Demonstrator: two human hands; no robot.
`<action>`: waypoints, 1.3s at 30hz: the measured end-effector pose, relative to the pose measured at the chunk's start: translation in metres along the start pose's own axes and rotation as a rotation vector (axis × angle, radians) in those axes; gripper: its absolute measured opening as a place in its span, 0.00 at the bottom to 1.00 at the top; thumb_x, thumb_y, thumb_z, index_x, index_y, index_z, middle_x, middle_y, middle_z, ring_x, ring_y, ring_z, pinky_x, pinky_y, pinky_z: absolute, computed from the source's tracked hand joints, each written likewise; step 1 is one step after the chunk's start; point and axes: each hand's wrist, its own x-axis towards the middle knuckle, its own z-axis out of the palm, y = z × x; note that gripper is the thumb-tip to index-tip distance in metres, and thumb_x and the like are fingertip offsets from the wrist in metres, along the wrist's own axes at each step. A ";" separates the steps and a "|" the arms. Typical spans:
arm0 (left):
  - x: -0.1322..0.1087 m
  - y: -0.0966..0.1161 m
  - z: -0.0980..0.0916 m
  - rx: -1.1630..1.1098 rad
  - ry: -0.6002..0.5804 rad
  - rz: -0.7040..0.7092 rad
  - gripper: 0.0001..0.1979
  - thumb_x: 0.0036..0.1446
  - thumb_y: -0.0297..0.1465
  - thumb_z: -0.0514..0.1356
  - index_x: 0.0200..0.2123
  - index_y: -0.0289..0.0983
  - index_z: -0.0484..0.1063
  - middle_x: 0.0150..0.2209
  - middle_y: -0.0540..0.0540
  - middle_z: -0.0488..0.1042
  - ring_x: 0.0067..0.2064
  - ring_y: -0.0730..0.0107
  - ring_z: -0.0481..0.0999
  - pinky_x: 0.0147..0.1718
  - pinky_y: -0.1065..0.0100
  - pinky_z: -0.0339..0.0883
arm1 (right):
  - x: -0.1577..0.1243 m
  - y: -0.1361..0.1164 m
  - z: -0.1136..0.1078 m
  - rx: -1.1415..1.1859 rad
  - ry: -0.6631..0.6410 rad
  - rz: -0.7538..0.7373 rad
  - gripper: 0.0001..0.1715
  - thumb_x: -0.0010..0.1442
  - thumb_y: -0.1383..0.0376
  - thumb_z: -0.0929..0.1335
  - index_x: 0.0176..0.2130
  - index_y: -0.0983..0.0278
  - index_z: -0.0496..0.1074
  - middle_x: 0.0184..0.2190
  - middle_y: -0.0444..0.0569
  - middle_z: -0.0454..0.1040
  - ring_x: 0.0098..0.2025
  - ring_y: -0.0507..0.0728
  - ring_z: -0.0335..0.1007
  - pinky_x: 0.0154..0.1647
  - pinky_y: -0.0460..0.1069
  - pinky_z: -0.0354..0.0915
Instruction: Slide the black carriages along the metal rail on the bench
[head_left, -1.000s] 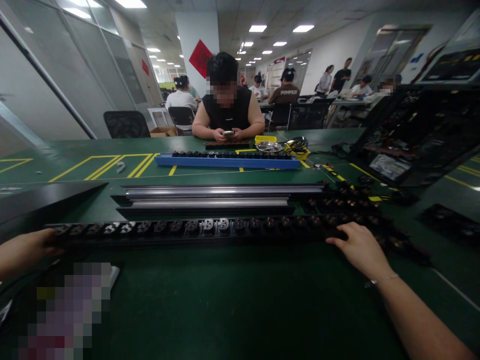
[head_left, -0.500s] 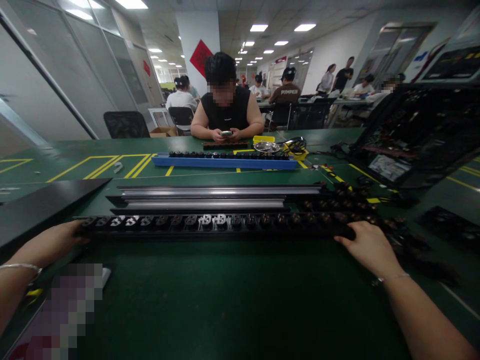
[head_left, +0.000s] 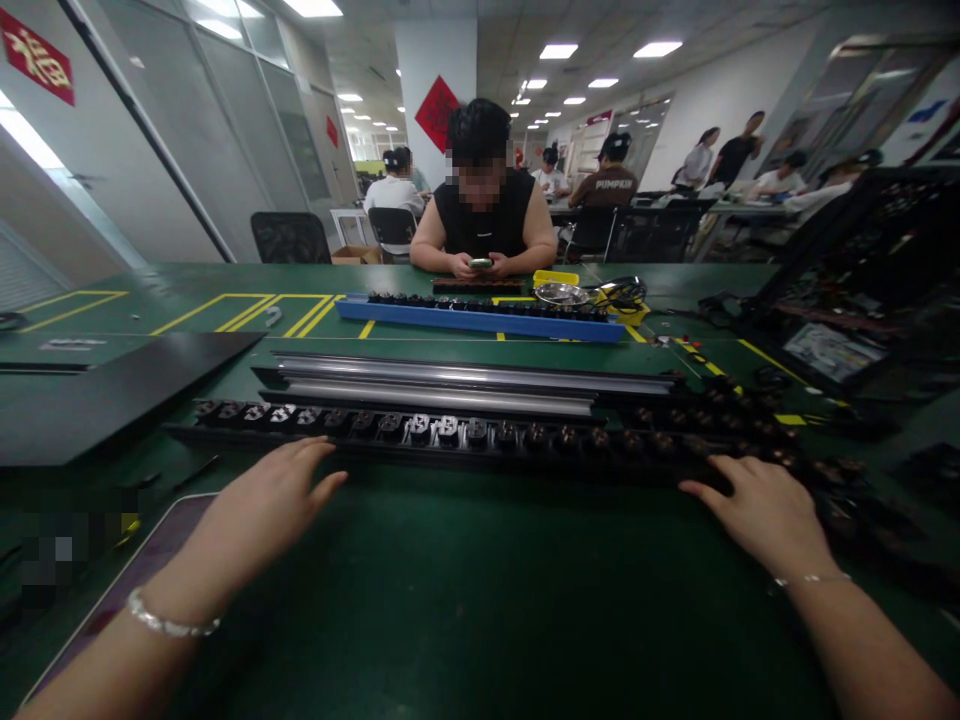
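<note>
A long black socket strip (head_left: 475, 445) with a row of sockets lies across the green table in front of me. My left hand (head_left: 274, 505) is at the near edge of its left part, thumb and fingers apart, nothing held. Around the near edge of its right part, my right hand (head_left: 769, 510) has its thumb and fingers; a dark part of the strip shows between them. Just behind lie two long metal channels, a longer channel (head_left: 480, 374) and a shorter channel (head_left: 450, 397). More black sockets (head_left: 720, 410) are heaped to the right.
Farther back stands a blue tray (head_left: 480, 322) holding black sockets. A person (head_left: 484, 215) sits opposite with a phone. A dark flat panel (head_left: 127, 400) lies left, and a large open black case (head_left: 862, 270) stands right. Yellow trays (head_left: 556, 277) and cables (head_left: 622, 292) are at the back.
My left hand has left the strip's left end and moved right along its near edge, its fingers now apart. My right hand stays near the right end. The view has shifted left.
</note>
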 end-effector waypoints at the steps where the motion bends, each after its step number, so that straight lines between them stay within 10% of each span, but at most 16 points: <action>1: -0.002 0.016 0.002 -0.051 0.047 0.046 0.26 0.57 0.46 0.48 0.51 0.35 0.67 0.53 0.39 0.70 0.54 0.55 0.69 0.55 0.56 0.61 | 0.000 -0.002 0.000 -0.017 0.002 -0.014 0.27 0.54 0.45 0.59 0.40 0.61 0.71 0.34 0.57 0.72 0.40 0.68 0.66 0.42 0.62 0.61; 9: 0.011 0.120 0.016 -0.351 0.309 0.415 0.22 0.55 0.35 0.57 0.54 0.41 0.63 0.59 0.40 0.64 0.62 0.57 0.58 0.59 0.52 0.58 | 0.007 -0.024 0.002 -0.018 -0.013 -0.056 0.23 0.55 0.56 0.59 0.43 0.66 0.70 0.42 0.57 0.72 0.44 0.65 0.66 0.50 0.61 0.58; 16: 0.055 0.186 0.037 -0.351 0.373 0.426 0.26 0.57 0.37 0.56 0.58 0.41 0.58 0.63 0.40 0.57 0.66 0.54 0.48 0.61 0.45 0.48 | 0.005 -0.016 0.001 0.091 -0.009 -0.123 0.24 0.55 0.51 0.60 0.44 0.63 0.70 0.41 0.54 0.72 0.46 0.64 0.66 0.54 0.62 0.54; 22: 0.064 0.185 0.052 -0.314 0.401 0.481 0.26 0.59 0.37 0.53 0.61 0.44 0.56 0.60 0.43 0.62 0.64 0.55 0.54 0.61 0.47 0.47 | 0.005 0.009 0.013 0.389 0.299 0.082 0.23 0.59 0.54 0.58 0.42 0.65 0.71 0.42 0.57 0.69 0.49 0.62 0.63 0.52 0.58 0.57; 39: 0.064 0.180 0.056 -0.162 0.474 0.488 0.26 0.58 0.37 0.54 0.59 0.39 0.58 0.57 0.41 0.66 0.60 0.54 0.60 0.57 0.51 0.55 | 0.035 0.068 0.041 1.160 0.168 0.256 0.26 0.54 0.45 0.63 0.24 0.63 0.73 0.24 0.49 0.74 0.28 0.55 0.71 0.34 0.51 0.69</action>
